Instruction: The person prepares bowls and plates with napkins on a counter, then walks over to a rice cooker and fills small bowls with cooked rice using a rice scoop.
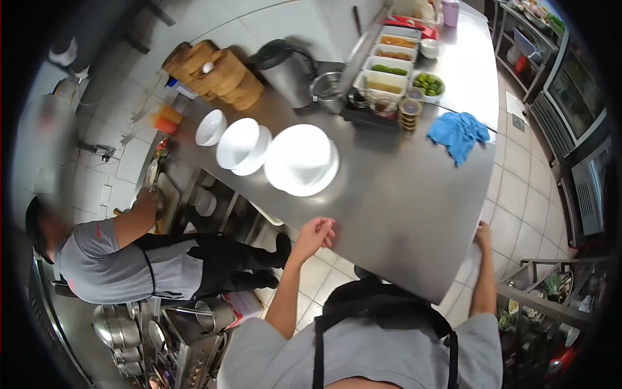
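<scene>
My left hand (315,236) hovers by the near left edge of the steel table (389,207), its fingers curled in with nothing visible in them. My right hand (483,235) is beside the table's right edge; its fingers are small and partly hidden, so their grip is unclear. Closest to the left hand are white bowls: a large stack (301,159), a smaller stack (240,146) and a single small bowl (211,127). Farther up the table lies a crumpled blue cloth (459,135).
At the back stand wooden steamer-like rounds (217,71), a metal jug (285,71), trays of toppings (389,65) and a bowl of limes (427,84). A co-worker (116,253) works at a cutting board on the left. Shelving (551,285) stands at right.
</scene>
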A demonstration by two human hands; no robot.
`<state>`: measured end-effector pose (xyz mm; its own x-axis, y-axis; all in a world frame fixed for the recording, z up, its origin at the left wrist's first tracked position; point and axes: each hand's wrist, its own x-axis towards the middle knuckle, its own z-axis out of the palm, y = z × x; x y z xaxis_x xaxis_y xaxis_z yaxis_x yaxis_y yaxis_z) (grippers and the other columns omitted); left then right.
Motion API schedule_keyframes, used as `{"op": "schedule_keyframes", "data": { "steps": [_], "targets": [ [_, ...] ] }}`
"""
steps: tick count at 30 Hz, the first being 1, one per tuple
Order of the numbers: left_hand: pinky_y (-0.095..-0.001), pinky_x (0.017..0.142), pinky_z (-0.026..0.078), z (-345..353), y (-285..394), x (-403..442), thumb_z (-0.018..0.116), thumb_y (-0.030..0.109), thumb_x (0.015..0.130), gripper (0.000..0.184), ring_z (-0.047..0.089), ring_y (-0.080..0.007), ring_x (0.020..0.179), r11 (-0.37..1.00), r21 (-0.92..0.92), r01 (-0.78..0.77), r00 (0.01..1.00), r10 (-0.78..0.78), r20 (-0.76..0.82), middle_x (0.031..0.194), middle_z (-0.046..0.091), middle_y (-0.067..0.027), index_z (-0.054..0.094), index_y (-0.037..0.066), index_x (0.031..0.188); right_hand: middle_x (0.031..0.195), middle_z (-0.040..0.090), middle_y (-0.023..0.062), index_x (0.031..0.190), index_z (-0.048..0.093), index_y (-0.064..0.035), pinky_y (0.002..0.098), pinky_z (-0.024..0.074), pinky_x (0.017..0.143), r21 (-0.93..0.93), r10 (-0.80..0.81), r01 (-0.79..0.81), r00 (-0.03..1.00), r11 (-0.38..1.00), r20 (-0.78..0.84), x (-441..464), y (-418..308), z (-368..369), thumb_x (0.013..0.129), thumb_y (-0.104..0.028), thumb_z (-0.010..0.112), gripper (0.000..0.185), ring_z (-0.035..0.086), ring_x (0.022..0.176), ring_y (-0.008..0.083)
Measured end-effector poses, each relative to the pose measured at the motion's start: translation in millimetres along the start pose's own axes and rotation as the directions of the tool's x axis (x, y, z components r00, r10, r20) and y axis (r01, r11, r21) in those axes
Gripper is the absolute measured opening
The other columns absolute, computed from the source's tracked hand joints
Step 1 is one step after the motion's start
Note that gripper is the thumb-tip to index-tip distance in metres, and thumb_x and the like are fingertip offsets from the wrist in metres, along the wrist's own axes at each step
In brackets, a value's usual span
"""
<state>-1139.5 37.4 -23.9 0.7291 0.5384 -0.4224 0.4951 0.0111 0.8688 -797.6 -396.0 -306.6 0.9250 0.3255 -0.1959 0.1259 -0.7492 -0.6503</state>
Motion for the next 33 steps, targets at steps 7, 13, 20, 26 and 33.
{"op": "schedule_keyframes", "data": {
  "steps": [7,13,20,26,33],
  "targets": [
    [-0.0206,0.050,0.044,89,3,-53,0.046,0.020,0.092,0.026,0.056,-0.0095,0.059,0.979,0.172,0.106,0.994,-0.109,0.010,0.077,0.060,-0.0060,0.054,0.000,0.107,0.102,0.058,0.0241,0.120,0.042,-0.0028,0.0452,0.0445,0.079,0.084,0.084,-0.117,0.943,0.990,0.323,-5,-40,113,0.081,-0.027,0.050,0.046,0.056,0.096,0.0391],
    [-0.0181,0.051,0.043,119,1,-66,0.046,0.015,0.092,0.024,0.055,-0.0075,0.059,0.973,0.178,0.146,0.989,-0.138,-0.060,0.078,0.060,-0.0054,0.054,-0.001,0.107,0.089,0.062,0.0199,0.114,0.038,-0.0080,0.0493,0.0468,0.067,0.160,0.175,-0.176,0.984,0.971,0.017,1,-76,134,0.075,-0.025,0.063,0.049,0.060,0.080,0.0398],
    [-0.0181,0.053,0.043,134,5,-72,0.046,0.014,0.092,0.024,0.055,-0.0066,0.060,0.953,0.257,0.160,0.986,-0.139,-0.097,0.077,0.060,-0.0042,0.054,-0.001,0.108,0.078,0.062,0.0182,0.100,0.041,-0.0079,0.0480,0.0473,0.062,0.188,0.296,-0.272,0.948,0.944,-0.119,18,-97,124,0.074,-0.033,0.066,0.044,0.061,0.073,0.0388],
    [-0.0186,0.054,0.043,135,5,-70,0.048,0.019,0.091,0.028,0.056,-0.0069,0.063,0.953,0.273,0.135,0.991,-0.125,-0.055,0.080,0.061,-0.0038,0.053,0.001,0.112,0.079,0.063,0.0161,0.091,0.053,-0.0056,0.0468,0.0478,0.064,0.141,0.273,-0.253,0.950,0.957,-0.149,21,-95,109,0.079,-0.029,0.059,0.027,0.061,0.076,0.0362],
    [-0.0216,0.064,0.046,167,30,-55,0.047,0.018,0.092,0.027,0.056,-0.0084,0.073,0.989,0.149,-0.021,0.994,0.005,0.106,0.085,0.060,-0.0026,0.053,0.005,0.115,0.071,0.060,0.0167,0.091,0.053,-0.0074,0.0450,0.0422,0.056,0.183,0.060,0.009,0.928,0.983,-0.367,-18,-68,19,0.082,-0.025,0.053,0.019,0.058,0.068,0.0371]
  ]
}}
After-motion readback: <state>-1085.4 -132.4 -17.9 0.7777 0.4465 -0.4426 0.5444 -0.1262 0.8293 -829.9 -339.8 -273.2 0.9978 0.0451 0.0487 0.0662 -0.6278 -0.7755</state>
